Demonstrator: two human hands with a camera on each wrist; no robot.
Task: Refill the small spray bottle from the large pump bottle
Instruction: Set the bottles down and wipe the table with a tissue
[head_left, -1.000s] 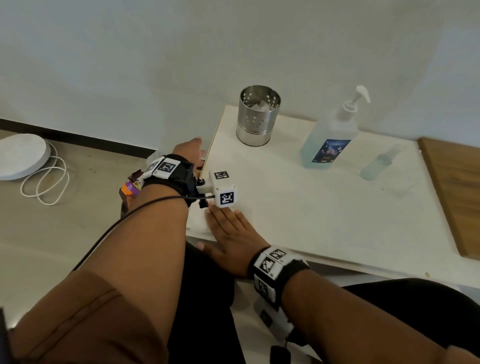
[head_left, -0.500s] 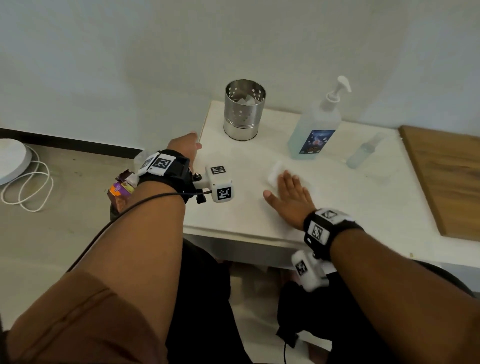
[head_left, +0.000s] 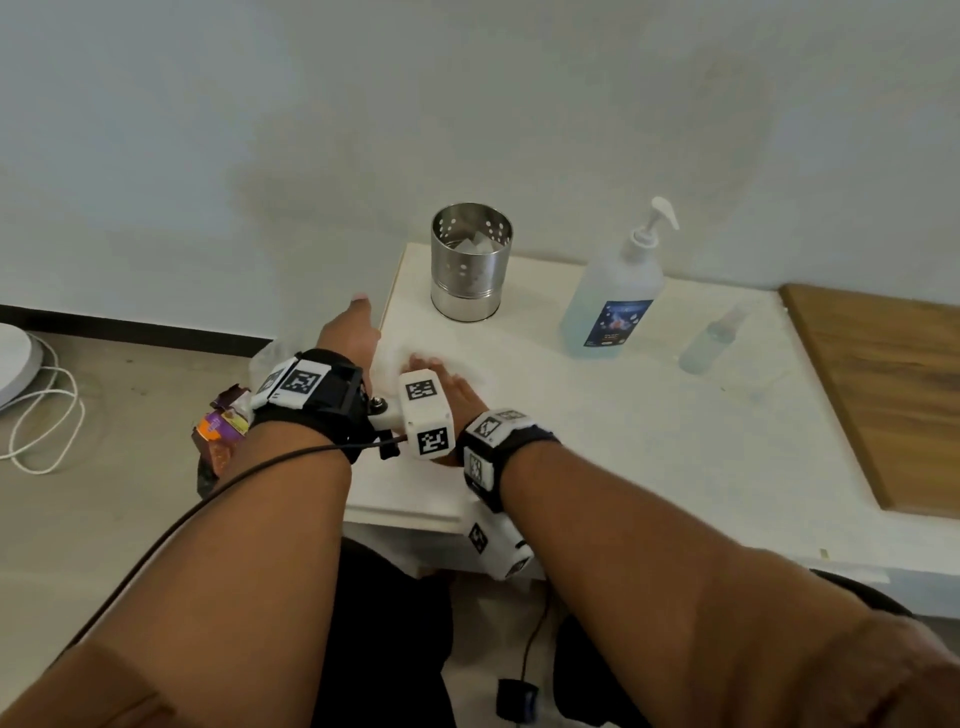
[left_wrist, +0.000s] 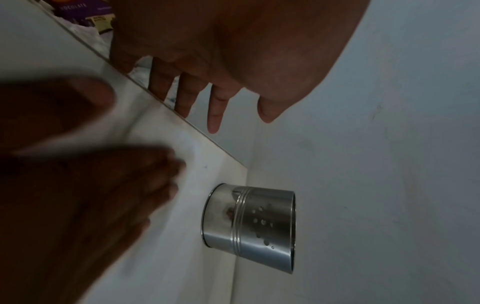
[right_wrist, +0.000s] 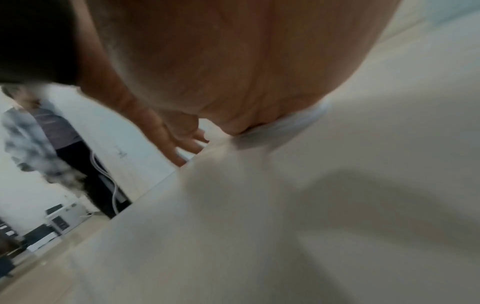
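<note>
While the flat right hand (head_left: 457, 395) presses a white tissue (head_left: 400, 358) on the surface (head_left: 623, 441), the empty left hand (head_left: 348, 332), fingers straight, should catch it at the edge.

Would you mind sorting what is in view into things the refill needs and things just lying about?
For the job: pump bottle; spray bottle; left hand; right hand, flat on a white wipe.

Lying about: steel holder; wooden board; cable; wrappers.
</note>
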